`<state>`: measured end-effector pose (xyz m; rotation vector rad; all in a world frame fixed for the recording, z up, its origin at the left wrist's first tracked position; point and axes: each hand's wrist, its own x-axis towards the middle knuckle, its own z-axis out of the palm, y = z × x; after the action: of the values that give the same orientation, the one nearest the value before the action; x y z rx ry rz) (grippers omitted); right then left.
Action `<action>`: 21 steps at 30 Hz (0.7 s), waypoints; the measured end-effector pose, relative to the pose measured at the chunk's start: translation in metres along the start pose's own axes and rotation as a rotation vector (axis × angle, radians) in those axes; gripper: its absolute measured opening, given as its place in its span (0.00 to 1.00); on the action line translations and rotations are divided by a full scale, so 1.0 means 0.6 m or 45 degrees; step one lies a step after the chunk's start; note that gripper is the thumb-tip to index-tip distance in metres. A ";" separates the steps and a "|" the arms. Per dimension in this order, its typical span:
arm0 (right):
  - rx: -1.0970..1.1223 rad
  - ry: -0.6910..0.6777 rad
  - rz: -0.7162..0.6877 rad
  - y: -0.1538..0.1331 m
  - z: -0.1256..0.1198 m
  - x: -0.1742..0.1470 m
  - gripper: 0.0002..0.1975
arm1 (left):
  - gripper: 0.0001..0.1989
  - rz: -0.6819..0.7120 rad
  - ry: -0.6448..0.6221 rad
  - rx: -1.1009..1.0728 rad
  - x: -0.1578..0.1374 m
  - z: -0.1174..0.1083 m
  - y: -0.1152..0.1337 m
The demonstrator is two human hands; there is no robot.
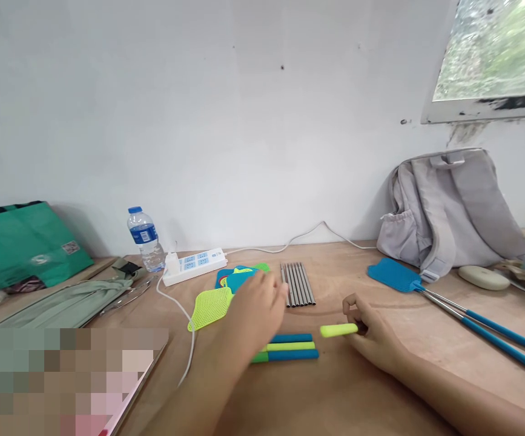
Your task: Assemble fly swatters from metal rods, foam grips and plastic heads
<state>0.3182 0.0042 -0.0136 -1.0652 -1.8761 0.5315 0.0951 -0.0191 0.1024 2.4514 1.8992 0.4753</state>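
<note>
My right hand [373, 333] is closed around a yellow-green handle sleeve [338, 330], whose free end points left. My left hand [260, 303], with curled fingers, is at the left end of a row of several thin metal tubes [299, 284]. Its fingertips overlap the leftmost tube, and what they hold is hidden. Behind this hand lies a pile of flat fly swatter heads, among them a yellow-green one [211, 307] and a blue one [240, 280]. Below the left hand, blue sleeves [293, 355] and a yellow-green sleeve [292, 346] lie side by side, partly covered by the forearm.
Two blue fly swatters [466, 318] lie at the right, before a grey backpack [453, 206]. A white power strip [196, 266] with a cable stands by a water bottle [146, 239]. A green bag [26, 248] is far left; a pixelated flat object [71, 381] is front left.
</note>
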 end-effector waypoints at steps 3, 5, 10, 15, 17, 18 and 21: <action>0.171 0.031 0.148 -0.001 -0.003 0.002 0.07 | 0.16 -0.260 -0.025 0.341 0.017 0.012 -0.055; 0.237 0.074 0.229 -0.004 -0.006 0.006 0.07 | 0.19 -0.367 -0.209 0.478 0.022 0.026 -0.087; 0.354 0.117 0.266 -0.003 -0.012 0.010 0.08 | 0.19 -0.421 -0.387 0.498 0.027 0.049 -0.130; 0.643 0.081 0.337 0.008 -0.011 0.009 0.08 | 0.21 -0.479 -0.362 0.445 0.031 0.053 -0.145; 0.791 0.082 0.363 0.013 -0.009 0.012 0.09 | 0.20 -0.516 -0.321 0.430 0.033 0.048 -0.148; 0.863 0.102 0.371 0.016 -0.008 0.014 0.09 | 0.19 -0.532 -0.298 0.423 0.034 0.044 -0.149; 1.021 0.280 0.383 0.027 -0.006 0.026 0.09 | 0.18 -0.535 -0.234 0.399 0.036 0.024 -0.152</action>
<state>0.3251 0.0257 -0.0157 -0.8029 -1.1303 1.1655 0.0171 0.0279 0.0769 2.0529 2.4623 -0.0611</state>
